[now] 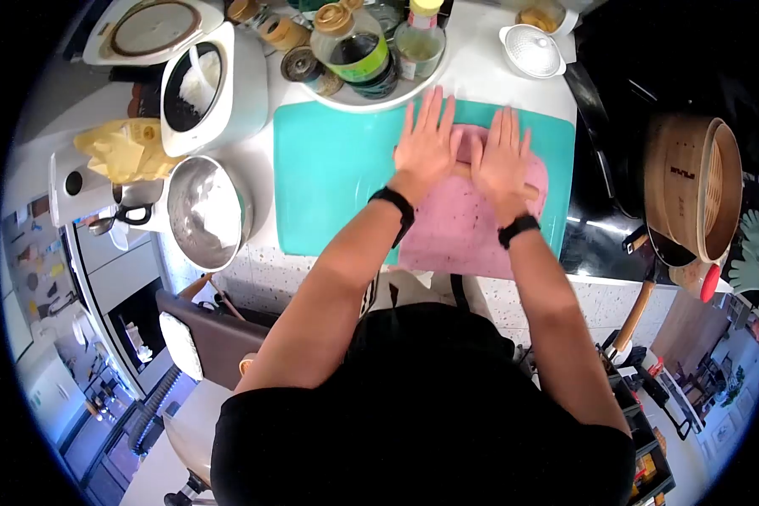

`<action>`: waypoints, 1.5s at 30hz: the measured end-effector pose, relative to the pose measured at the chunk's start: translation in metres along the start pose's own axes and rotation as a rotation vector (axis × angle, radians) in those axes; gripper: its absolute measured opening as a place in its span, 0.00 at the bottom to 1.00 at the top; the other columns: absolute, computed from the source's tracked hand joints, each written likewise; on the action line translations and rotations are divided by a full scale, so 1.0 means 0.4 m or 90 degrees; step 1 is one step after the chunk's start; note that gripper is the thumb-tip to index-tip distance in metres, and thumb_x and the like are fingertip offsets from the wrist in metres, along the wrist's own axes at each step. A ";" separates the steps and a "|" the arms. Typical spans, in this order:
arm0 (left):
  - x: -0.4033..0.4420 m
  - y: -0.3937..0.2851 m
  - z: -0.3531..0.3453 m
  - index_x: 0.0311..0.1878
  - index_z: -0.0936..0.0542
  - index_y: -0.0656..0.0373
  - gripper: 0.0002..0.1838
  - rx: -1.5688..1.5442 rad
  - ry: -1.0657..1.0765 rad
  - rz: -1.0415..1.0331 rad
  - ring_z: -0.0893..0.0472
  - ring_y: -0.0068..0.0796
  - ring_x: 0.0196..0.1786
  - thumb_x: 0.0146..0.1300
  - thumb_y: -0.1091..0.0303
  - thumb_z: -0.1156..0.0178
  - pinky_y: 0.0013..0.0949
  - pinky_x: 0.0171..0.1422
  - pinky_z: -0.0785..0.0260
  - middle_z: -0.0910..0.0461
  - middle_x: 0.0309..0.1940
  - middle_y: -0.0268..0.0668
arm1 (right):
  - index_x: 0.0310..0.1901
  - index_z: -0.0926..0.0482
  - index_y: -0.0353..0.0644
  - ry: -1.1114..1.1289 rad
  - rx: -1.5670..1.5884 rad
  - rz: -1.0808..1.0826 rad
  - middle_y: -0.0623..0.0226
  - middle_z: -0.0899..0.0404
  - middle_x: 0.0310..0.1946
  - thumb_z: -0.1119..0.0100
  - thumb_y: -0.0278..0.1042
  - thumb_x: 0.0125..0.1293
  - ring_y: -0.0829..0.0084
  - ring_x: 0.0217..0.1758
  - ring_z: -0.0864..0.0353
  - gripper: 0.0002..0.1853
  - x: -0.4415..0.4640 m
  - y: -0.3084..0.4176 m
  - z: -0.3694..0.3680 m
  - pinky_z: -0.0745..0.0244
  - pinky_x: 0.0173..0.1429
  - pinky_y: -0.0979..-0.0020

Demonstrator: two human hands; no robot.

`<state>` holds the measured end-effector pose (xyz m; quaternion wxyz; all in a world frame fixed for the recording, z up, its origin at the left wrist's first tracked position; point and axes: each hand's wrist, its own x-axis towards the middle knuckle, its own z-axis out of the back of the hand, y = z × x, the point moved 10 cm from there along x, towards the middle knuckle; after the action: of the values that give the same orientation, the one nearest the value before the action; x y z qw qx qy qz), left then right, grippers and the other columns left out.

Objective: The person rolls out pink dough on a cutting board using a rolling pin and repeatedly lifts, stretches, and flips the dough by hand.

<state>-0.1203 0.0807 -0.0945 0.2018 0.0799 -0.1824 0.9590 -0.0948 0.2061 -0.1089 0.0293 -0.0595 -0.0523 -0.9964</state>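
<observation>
A sheet of pink dough [455, 228] with dark specks lies on a teal mat [329, 194] on the counter. Its near edge hangs over the counter's front. Across the dough's far part rests a wooden rolling pin [531, 192], mostly covered by my hands; only its right end and a bit of the middle show. My left hand [427, 143] lies flat over the pin's left side, fingers stretched away from me. Beside it, my right hand [501, 158] presses flat over the pin's right side, fingers also straight. Neither hand wraps around the pin.
A metal bowl [177, 215] and an open rice cooker [249, 93] with white contents stand at the left. Behind the mat, a round tray [371, 104] carries several bottles and jars. A white lidded pot [533, 52] is at the back. A bamboo steamer [679, 181] sits at the right.
</observation>
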 end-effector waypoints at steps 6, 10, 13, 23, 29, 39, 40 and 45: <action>-0.040 -0.051 0.014 0.74 0.36 0.67 0.30 -0.092 -0.042 -0.097 0.38 0.45 0.78 0.73 0.61 0.49 0.50 0.82 0.52 0.33 0.73 0.49 | 0.74 0.40 0.29 -0.058 0.123 0.044 0.48 0.43 0.78 0.59 0.51 0.77 0.53 0.84 0.52 0.35 0.006 -0.010 0.074 0.65 0.85 0.49; -0.092 -0.116 -0.055 0.73 0.35 0.69 0.30 -0.079 0.045 -0.096 0.39 0.45 0.79 0.74 0.62 0.50 0.48 0.82 0.52 0.34 0.74 0.51 | 0.73 0.38 0.29 0.046 0.155 -0.036 0.49 0.43 0.78 0.60 0.50 0.77 0.52 0.82 0.49 0.34 -0.145 -0.008 -0.012 0.63 0.84 0.47; -0.024 -0.100 -0.098 0.73 0.36 0.70 0.31 -0.024 0.094 -0.047 0.40 0.45 0.80 0.73 0.61 0.50 0.48 0.82 0.50 0.34 0.74 0.52 | 0.74 0.39 0.30 0.023 0.088 -0.003 0.50 0.42 0.78 0.62 0.49 0.77 0.53 0.81 0.46 0.34 -0.066 -0.024 -0.025 0.63 0.82 0.43; 0.166 -0.058 -0.082 0.59 0.24 0.58 0.21 -0.082 0.044 0.015 0.27 0.45 0.63 0.64 0.64 0.43 0.48 0.67 0.34 0.24 0.56 0.43 | 0.74 0.40 0.36 0.043 0.054 -0.027 0.54 0.44 0.78 0.54 0.45 0.74 0.56 0.85 0.55 0.32 0.143 -0.082 -0.048 0.65 0.83 0.43; 0.232 -0.027 -0.088 0.44 0.21 0.54 0.12 -0.087 -0.060 0.007 0.24 0.46 0.52 0.55 0.75 0.41 0.48 0.57 0.32 0.23 0.43 0.39 | 0.58 0.30 0.37 -0.020 0.096 -0.033 0.54 0.30 0.62 0.46 0.43 0.71 0.54 0.73 0.38 0.21 0.234 -0.116 -0.027 0.47 0.76 0.47; -0.017 -0.035 0.231 0.42 0.22 0.59 0.15 -0.250 -0.219 -0.008 0.26 0.50 0.46 0.52 0.83 0.47 0.48 0.53 0.34 0.23 0.41 0.43 | 0.52 0.26 0.41 0.078 0.131 0.325 0.60 0.27 0.51 0.39 0.39 0.67 0.57 0.58 0.27 0.16 0.068 -0.073 0.038 0.32 0.61 0.57; -0.042 -0.029 0.244 0.43 0.22 0.58 0.15 -0.256 -0.230 0.005 0.27 0.50 0.45 0.51 0.83 0.46 0.48 0.51 0.34 0.24 0.41 0.42 | 0.52 0.26 0.41 0.111 0.118 0.335 0.61 0.27 0.52 0.39 0.39 0.67 0.58 0.58 0.27 0.16 0.062 -0.065 0.036 0.31 0.61 0.58; -0.109 -0.091 0.315 0.49 0.23 0.59 0.19 -0.245 -0.210 -0.012 0.26 0.51 0.49 0.52 0.83 0.45 0.48 0.57 0.34 0.23 0.47 0.44 | 0.53 0.26 0.40 0.131 0.111 0.228 0.59 0.27 0.52 0.43 0.37 0.69 0.56 0.59 0.27 0.15 0.094 -0.069 0.163 0.30 0.62 0.56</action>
<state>-0.0556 0.0480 0.0231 0.1896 0.1974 -0.3917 0.8784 -0.1265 0.2387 -0.0428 0.2159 0.0372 -0.1237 -0.9678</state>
